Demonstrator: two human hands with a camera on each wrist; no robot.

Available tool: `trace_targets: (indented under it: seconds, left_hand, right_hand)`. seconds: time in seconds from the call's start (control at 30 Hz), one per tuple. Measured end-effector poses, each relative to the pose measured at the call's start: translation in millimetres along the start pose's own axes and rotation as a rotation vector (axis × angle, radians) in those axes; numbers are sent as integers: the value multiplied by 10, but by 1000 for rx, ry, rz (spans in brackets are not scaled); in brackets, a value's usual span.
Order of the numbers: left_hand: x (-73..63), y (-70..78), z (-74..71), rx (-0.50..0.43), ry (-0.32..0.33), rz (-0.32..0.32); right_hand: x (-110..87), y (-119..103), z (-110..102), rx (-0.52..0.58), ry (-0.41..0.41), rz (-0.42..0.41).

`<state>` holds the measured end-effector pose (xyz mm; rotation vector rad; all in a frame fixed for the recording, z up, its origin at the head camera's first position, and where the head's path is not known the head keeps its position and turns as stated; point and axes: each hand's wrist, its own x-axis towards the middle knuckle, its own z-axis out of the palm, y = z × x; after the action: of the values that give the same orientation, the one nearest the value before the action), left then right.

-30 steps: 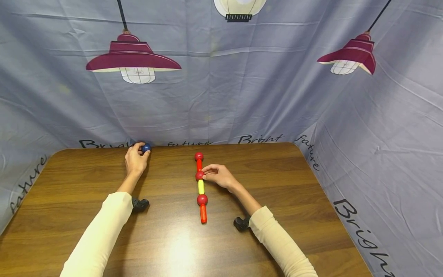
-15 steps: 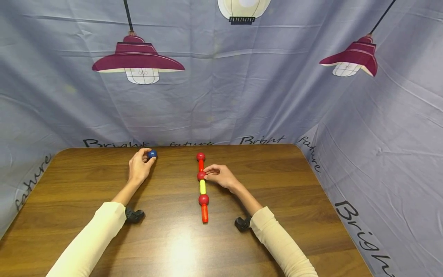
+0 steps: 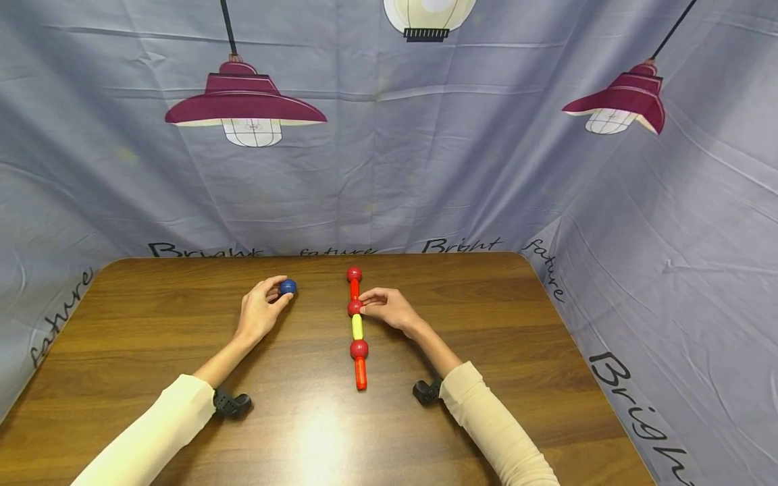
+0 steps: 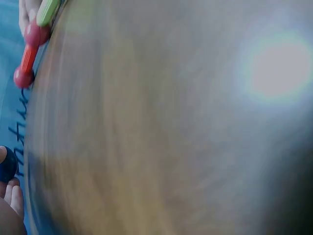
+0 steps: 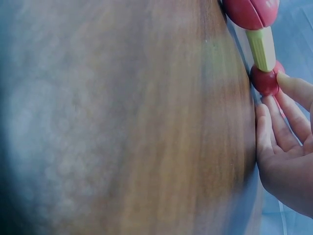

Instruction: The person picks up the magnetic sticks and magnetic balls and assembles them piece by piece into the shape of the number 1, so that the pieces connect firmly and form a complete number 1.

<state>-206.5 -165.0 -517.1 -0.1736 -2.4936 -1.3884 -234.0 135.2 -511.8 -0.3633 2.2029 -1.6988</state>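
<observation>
Between thumb and fingers, my left hand [image 3: 258, 314] pinches a blue ball [image 3: 288, 287] left of a straight chain of joined toy pieces. That chain lies on the table, pointing away from me: a far red ball [image 3: 354, 274], a red rod [image 3: 355, 290], a middle red ball [image 3: 355, 308], a yellow-green rod [image 3: 357, 327], a near red ball [image 3: 359, 349] and a near red rod [image 3: 361, 373]. My right hand [image 3: 392, 310] holds the middle ball from its right side, with thumb and fingertips on it. The left wrist view catches the blue ball [image 4: 7, 164] only at its edge.
The brown wooden table [image 3: 486, 317] reaches back to a grey-blue curtain [image 3: 377, 169] printed with lamps and lettering. Another curtain side [image 3: 687, 270] hangs along the right edge. A black wrist camera [image 3: 233, 405] sits on the left wrist, another [image 3: 427, 392] on the right.
My left hand has brought the blue ball from the table's back edge toward me and rightward, closer to the chain. The right hand has kept its hold on the middle red ball.
</observation>
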Motion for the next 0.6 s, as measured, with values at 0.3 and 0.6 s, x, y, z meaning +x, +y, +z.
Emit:
trace_targets:
  seconds: [0.3,0.6]
  left_hand:
    - [-236,158,57,-58,-66,2]
    - [-464,277,130,-95,-115,18]
  right_hand:
    - [-32,-59,-4,-15,-19,-3]
    - [-52,-93,7,-25,-19,-15]
